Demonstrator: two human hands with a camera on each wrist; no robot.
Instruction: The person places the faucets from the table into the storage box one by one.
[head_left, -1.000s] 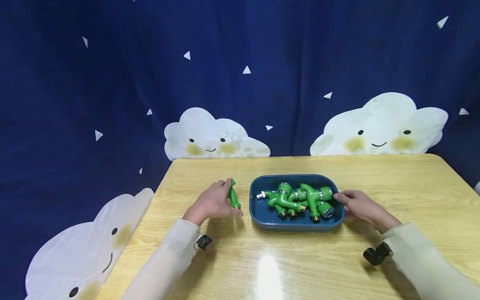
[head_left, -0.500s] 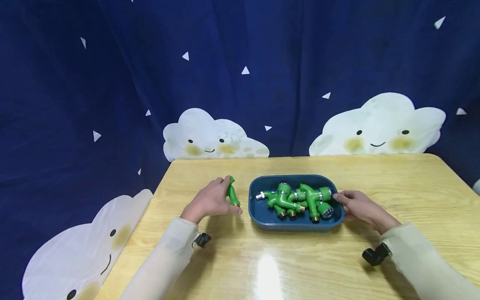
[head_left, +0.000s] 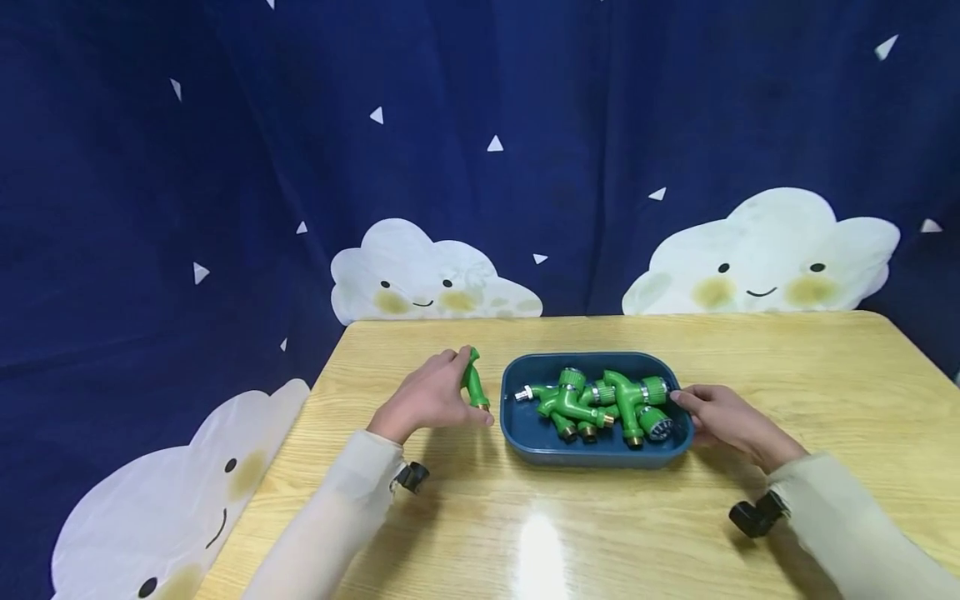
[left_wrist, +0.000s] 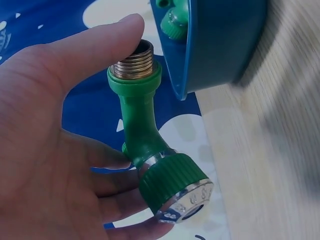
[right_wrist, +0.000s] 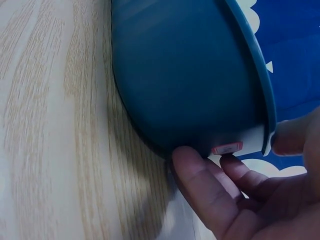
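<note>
My left hand (head_left: pixel 431 396) holds a green plastic tap (left_wrist: pixel 140 120) just left of the tub, above the table. In the left wrist view the thumb lies at the tap's brass threaded end, and the fingers are behind the ribbed knob with its silver cap. My right hand (head_left: pixel 731 421) grips the right end of the dark blue tub (head_left: pixel 592 457). Its thumb is at the rim, and its fingers (right_wrist: pixel 192 167) touch the outer wall from below. Several more green taps (head_left: pixel 573 404) with brass or silver ends lie piled inside the tub.
The tub stands on a light wood table (head_left: pixel 465 533). Behind the table hangs a dark blue curtain (head_left: pixel 450 100) with white clouds and triangles. A small red-edged label (right_wrist: pixel 227 148) is on the tub's wall.
My left hand has moved slightly up and to the right with the tap, narrowing the gap to the tub. The right hand keeps its hold on the tub, which stays put.
</note>
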